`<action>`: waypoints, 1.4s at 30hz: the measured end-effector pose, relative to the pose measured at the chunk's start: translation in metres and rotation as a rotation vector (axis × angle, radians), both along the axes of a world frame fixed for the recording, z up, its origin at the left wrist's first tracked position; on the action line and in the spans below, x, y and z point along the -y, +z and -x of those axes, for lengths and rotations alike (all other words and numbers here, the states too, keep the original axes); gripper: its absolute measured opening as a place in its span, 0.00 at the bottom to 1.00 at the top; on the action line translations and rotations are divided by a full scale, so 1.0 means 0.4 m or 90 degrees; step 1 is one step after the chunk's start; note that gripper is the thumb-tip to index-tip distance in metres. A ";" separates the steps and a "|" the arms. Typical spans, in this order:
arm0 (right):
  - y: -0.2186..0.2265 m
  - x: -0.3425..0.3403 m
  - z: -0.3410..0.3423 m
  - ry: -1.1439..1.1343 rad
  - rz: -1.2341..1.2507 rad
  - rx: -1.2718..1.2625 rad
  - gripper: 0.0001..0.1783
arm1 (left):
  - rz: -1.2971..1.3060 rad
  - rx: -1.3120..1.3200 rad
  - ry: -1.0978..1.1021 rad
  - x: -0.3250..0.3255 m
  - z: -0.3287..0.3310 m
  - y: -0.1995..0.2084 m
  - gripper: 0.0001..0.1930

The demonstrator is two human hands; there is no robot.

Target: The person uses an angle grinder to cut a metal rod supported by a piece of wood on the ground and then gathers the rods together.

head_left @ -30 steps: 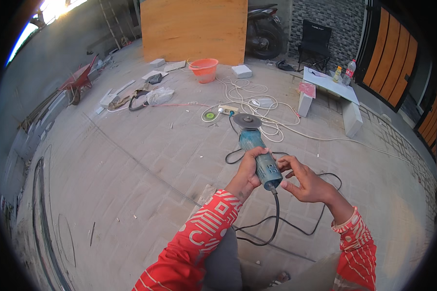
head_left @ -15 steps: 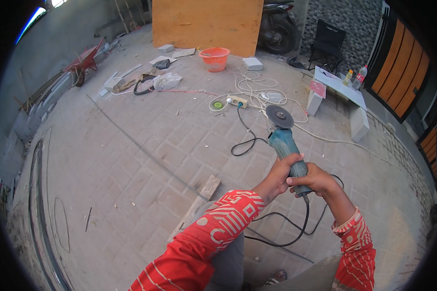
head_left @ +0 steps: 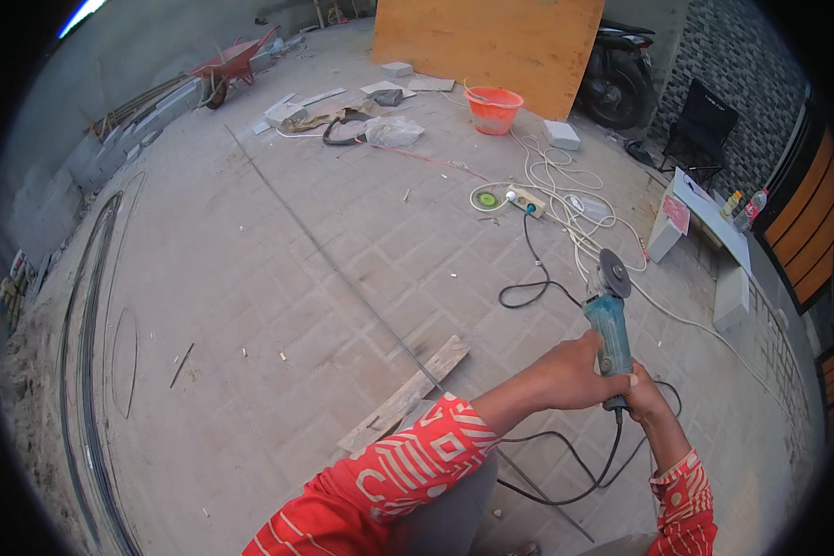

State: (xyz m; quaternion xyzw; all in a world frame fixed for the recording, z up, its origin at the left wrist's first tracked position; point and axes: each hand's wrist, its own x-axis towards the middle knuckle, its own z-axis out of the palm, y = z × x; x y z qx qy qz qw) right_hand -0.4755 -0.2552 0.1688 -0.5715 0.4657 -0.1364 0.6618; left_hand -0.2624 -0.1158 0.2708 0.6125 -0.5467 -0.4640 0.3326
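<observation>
Hands [head_left: 570, 373] around angle grinder [head_left: 608, 324] — teal, grey-disced

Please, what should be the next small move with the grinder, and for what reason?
Probably, bring the grinder leftward, toward the thin rod where it crosses the wooden plank. The left hand and right hand both grip the grinder, but its disc is to the right, apart from the rod, which the plank seems to support.

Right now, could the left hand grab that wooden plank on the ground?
Probably not as things stand: the left hand is busy gripping the angle grinder. The plank itself looks mostly uncovered, though a thin rod crosses it.
</observation>
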 end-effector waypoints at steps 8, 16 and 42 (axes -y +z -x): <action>-0.281 0.163 -0.118 0.037 0.162 -0.115 0.30 | 0.019 0.282 0.799 -0.436 -0.329 -0.788 0.26; -0.464 0.367 -0.491 0.138 0.292 -0.238 0.37 | -0.048 0.490 0.529 -0.512 -0.266 -0.959 0.47; -0.576 0.390 -0.874 0.203 0.194 -0.340 0.44 | -0.090 0.439 0.490 -0.503 -0.297 -0.864 0.63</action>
